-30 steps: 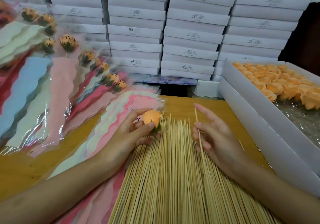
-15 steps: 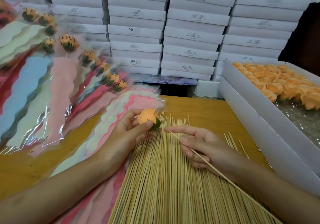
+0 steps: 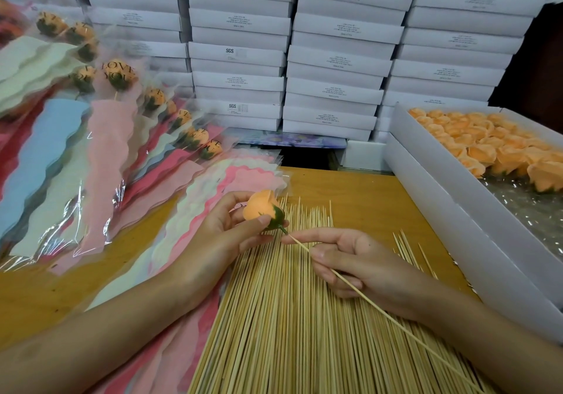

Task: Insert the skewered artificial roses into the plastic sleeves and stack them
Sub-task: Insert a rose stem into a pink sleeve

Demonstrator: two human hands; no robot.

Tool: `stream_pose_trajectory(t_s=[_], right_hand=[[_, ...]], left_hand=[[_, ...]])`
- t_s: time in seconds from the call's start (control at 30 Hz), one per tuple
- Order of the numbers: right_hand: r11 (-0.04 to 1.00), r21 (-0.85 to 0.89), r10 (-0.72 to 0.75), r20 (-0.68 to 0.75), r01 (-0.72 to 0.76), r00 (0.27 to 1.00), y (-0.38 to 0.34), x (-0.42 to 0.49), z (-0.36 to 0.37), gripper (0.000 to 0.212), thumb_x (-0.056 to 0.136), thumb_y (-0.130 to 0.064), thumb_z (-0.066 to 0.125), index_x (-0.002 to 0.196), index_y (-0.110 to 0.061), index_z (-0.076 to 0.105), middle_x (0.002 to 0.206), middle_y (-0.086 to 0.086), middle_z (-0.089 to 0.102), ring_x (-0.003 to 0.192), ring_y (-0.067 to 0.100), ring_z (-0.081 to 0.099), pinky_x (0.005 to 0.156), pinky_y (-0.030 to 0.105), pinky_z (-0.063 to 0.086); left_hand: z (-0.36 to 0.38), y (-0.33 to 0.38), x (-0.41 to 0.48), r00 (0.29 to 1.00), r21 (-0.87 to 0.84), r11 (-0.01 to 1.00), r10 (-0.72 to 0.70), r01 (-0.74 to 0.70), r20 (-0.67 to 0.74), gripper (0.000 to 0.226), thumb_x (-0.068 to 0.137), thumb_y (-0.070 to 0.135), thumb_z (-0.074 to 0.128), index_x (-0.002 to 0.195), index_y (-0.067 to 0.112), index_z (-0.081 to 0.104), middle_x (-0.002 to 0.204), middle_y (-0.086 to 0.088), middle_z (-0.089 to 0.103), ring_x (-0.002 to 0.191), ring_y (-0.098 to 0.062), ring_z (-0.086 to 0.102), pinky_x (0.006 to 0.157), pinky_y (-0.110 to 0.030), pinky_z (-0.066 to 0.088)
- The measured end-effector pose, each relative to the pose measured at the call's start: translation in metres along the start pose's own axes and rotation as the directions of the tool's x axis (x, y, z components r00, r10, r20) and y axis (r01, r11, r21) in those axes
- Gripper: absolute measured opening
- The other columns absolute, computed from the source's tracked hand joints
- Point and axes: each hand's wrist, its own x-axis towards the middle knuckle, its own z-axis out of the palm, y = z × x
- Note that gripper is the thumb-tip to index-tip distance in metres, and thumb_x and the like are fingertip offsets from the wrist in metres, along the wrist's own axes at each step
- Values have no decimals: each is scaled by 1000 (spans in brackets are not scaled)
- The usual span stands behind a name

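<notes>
Finished sleeved roses (image 3: pixel 118 73) are seen fanned out at the left of the desk (image 3: pixel 359 192), beside a stack of flat plastic sleeves (image 3: pixel 189 210). An orange rose (image 3: pixel 262 207) is gripped in the left hand (image 3: pixel 225 235) above a bed of bamboo skewers (image 3: pixel 274 317), its green base met by the tip of a single skewer (image 3: pixel 396 322) pinched in the right hand (image 3: pixel 350 259). More roses are packed in a white box (image 3: pixel 432 198) at right.

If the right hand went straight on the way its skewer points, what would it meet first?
The rose in the left hand. The skewer pinched by the right hand has its tip at the rose's green base, apparently touching it, though depth is hard to judge.
</notes>
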Motion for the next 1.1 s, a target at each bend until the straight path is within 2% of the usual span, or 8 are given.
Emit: stream_pose_trajectory(t_s=[0.17,0.33,0.53,0.6,0.77,0.83,0.97,1.1], right_hand=[[1000,-22,9,-6,-9,1000,0,0,-1,35,92,-18,55,126,-17,64,63,-4,53,41,1,31,45,23,20],[1000,4,26,-14,-26,1000,0,1,0,39,91,-17,54,130,-11,59,62,-4,53,40,1,32,41,14,29],[1000,15,23,-13,-22,1000,2,1,-2,40,90,-19,57,129,-9,59,62,-5,54,40,0,34,42,13,35],[999,24,23,-13,-22,1000,3,1,-3,41,89,-21,60,129,-12,58,63,-5,55,41,1,36,43,13,36],[1000,-11,-7,11,7,1000,3,1,-4,28,84,-30,65,110,-31,72,64,-5,56,43,1,37,45,14,36],[1000,-16,-3,5,3,1000,3,2,-3,28,84,-30,65,111,-31,72,63,-5,56,44,2,36,46,15,36],[999,-31,12,14,-11,1000,3,0,-5,37,89,-27,61,126,-22,60,63,-7,56,45,2,37,47,14,37],[1000,-13,-1,35,1,999,2,-1,-4,27,93,-21,57,117,-25,69,64,-5,57,44,1,37,47,14,38]], left_hand=[[0,0,0,1000,6,1000,-2,2,0,47,77,15,67,121,5,52,108,-18,69,106,-30,67,87,-31,57],[0,0,-1,999,32,999,-11,10,32,45,80,14,65,122,4,51,112,-22,68,109,-33,66,94,-38,54],[1,0,-1,998,14,999,-41,40,40,43,75,17,69,115,11,55,110,-20,69,104,-33,67,87,-32,57],[1,1,-1,998,23,999,-45,44,41,44,74,19,70,115,13,55,106,-15,71,100,-31,69,82,-29,58],[1,1,-1,998,32,998,-50,48,49,46,71,22,72,113,16,55,99,-8,73,92,-22,70,75,-25,58],[2,1,-1,998,47,998,-52,50,45,46,71,21,73,114,16,56,99,-8,72,93,-21,68,75,-25,58],[1,1,-1,996,99,994,-63,56,70,44,80,16,74,119,12,54,102,-13,71,92,-25,64,79,-28,56],[4,3,-4,997,91,995,-42,36,63,44,77,21,74,116,13,55,99,-12,72,92,-27,64,80,-29,56]])
